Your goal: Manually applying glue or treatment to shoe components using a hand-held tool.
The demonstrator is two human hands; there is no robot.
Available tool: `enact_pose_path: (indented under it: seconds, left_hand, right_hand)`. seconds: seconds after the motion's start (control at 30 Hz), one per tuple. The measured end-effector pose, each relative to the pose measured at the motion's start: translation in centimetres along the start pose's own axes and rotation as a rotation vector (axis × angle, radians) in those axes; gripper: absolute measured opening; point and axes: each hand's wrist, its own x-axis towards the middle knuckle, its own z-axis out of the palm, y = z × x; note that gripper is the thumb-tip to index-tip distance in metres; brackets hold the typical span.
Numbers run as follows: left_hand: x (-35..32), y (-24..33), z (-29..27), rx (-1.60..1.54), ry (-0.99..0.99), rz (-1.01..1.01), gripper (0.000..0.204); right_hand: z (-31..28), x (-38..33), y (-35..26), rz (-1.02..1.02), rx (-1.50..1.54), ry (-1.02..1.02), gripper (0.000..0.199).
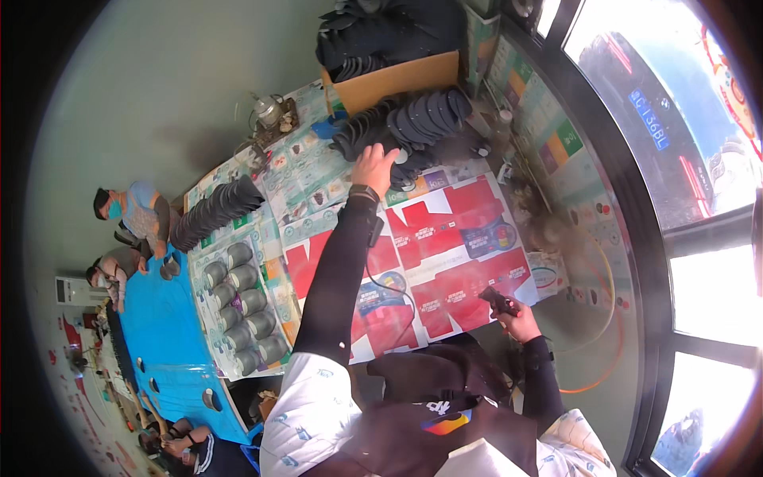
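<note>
My left hand (pixel 372 170) reaches to the far side of the table, at the near edge of a pile of dark, curved pad-like pieces (pixel 429 118). Its thumb and fingers are spread, and I see nothing held between them. Close to the table's right front edge, my right hand (pixel 520 323) is closed round a small black hand tool (pixel 498 301) that points away to the left. Beneath my arms lie red and white printed cardboard sheets (pixel 429 238), spread flat on the table.
Behind the pile stands a cardboard box (pixel 397 83) of dark pieces. To the left are rows of grey-green cup-shaped pieces (pixel 246 302) and a long dark stack (pixel 218 211). Other people sit along a blue-covered table (pixel 163 318). An orange hose (pixel 600 374) hangs at right.
</note>
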Motion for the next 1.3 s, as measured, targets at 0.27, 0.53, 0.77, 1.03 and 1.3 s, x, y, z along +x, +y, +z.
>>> enact_pose_path:
  seconds: [0.27, 0.53, 0.77, 1.03, 1.3]
  left_hand:
    - [5.0, 0.7, 4.0, 0.220, -0.079, 0.206, 0.023]
    - [5.1, 0.3, 5.4, 0.268, -0.057, 0.279, 0.010]
    - [2.9, -0.8, 0.8, 0.036, 0.260, 0.041, 0.012]
    - [-20.7, -2.4, -17.4, -1.324, 0.703, -0.740, 0.041]
    - [-48.3, 5.1, -25.3, -2.047, 0.328, -1.432, 0.036]
  right_hand:
    - [-4.8, 0.2, 2.0, -0.009, 0.030, 0.061, 0.029]
    - [-5.6, 0.5, 1.9, 0.001, 0.029, 0.050, 0.029]
    - [-4.7, 0.3, 0.7, -0.075, -0.015, 0.040, 0.031]
    - [-2.6, 3.0, 0.3, -0.074, 0.001, -0.040, 0.031]
    - [3.2, 1.0, -2.2, -0.201, 0.030, -0.103, 0.029]
